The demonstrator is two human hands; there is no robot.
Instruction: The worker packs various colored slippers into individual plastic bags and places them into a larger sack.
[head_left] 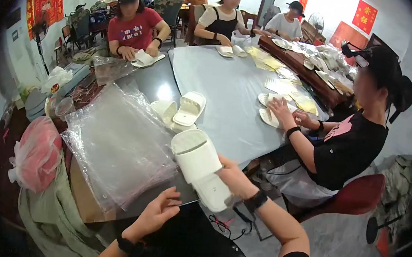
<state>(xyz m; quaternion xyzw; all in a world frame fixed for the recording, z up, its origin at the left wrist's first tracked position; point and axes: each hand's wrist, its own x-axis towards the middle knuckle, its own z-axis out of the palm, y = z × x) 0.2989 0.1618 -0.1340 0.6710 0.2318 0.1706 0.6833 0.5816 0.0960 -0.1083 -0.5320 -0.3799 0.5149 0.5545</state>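
Observation:
My right hand point(235, 177) is closed on the side of a white slide sandal point(196, 161), just beyond the near table edge. The sandal is tilted, with its wide strap facing up and its heel end toward me. My left hand point(156, 212) is held to the left of that heel, empty, its fingers apart and slightly bent. A stack of clear plastic bags point(114, 139) lies flat on the table in front of it. Beyond the held sandal, another white slide point(189, 108) rests among more pale slides point(165, 109), which are partly covered.
Across the grey table, co-workers handle white slides point(145, 58). To the right a person in a black shirt point(355, 144) sits close, hands on a slide. Yellow and white sheets point(273, 63) lie at the far right. A pink plastic-wrapped bundle point(39, 151) stands left.

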